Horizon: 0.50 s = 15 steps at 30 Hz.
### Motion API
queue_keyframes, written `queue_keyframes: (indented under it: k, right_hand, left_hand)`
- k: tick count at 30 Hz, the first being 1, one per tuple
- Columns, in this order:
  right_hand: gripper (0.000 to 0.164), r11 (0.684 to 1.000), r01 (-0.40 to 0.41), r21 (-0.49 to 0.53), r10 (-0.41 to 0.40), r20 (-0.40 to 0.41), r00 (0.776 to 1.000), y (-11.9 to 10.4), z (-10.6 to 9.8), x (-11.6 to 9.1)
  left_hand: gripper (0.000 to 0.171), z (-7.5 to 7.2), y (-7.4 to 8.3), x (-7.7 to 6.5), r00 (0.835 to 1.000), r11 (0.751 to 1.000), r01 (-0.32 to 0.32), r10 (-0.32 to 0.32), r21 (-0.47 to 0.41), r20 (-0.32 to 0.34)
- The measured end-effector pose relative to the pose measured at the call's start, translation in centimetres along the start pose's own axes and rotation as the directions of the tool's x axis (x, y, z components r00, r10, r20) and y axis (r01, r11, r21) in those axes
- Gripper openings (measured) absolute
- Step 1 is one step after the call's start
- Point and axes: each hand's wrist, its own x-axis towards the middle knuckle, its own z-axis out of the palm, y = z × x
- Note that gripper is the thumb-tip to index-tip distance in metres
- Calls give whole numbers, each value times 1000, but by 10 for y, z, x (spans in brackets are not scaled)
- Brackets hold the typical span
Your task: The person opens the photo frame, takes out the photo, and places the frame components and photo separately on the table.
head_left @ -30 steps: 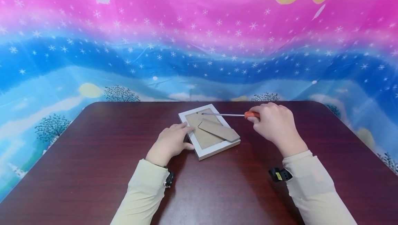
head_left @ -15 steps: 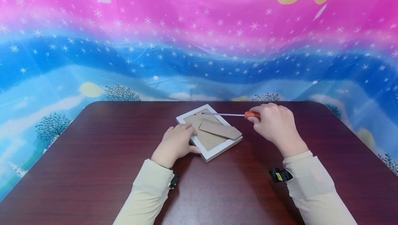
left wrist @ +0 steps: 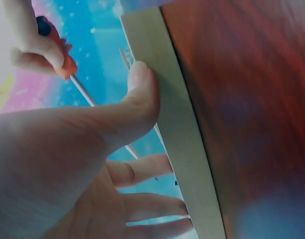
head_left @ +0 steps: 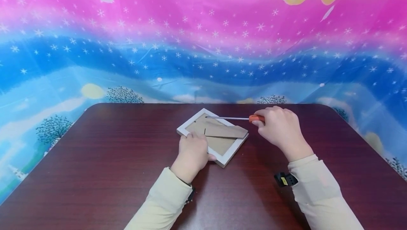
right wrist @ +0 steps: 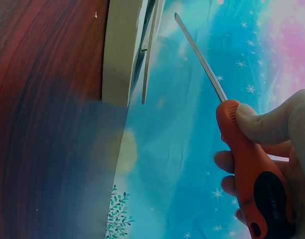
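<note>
A picture frame (head_left: 230, 155) lies back side up on the table, with a white border and a brown backing board (head_left: 220, 146). Its stand leg (head_left: 227, 131) is raised slightly from the board. My left hand (head_left: 193, 154) rests on the near left border; in the left wrist view its thumb (left wrist: 141, 89) presses the frame's side while straight fingers touch the border. My right hand (head_left: 281, 129) grips a screwdriver (right wrist: 252, 164) with an orange and black handle. Its metal shaft points left, the tip over the far part of the backing board near a small dark tab.
The dark red-brown wooden table (head_left: 95, 159) has rounded far corners. Behind it hangs a pink and blue cloth (head_left: 178, 46) with snowflakes and trees. A black band with a camera (head_left: 285, 179) sits at the right wrist.
The left hand has moved right and nearer, turning the frame counterclockwise on the table. The right hand and the screwdriver have stayed almost in place.
</note>
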Motion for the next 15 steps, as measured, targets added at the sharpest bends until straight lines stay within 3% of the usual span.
queue_keyframes:
  k: [7,15]
  right_hand:
    - [19,1000,-4,4,4,21,1000,0,-1,1]
    - [19,1000,0,2,0,9,1000,0,1,0]
  left_hand:
    - [63,0,12,-2,996,996,-14,21,85,-87]
    - [56,-1,9,0,995,997,-64,67,33,-80]
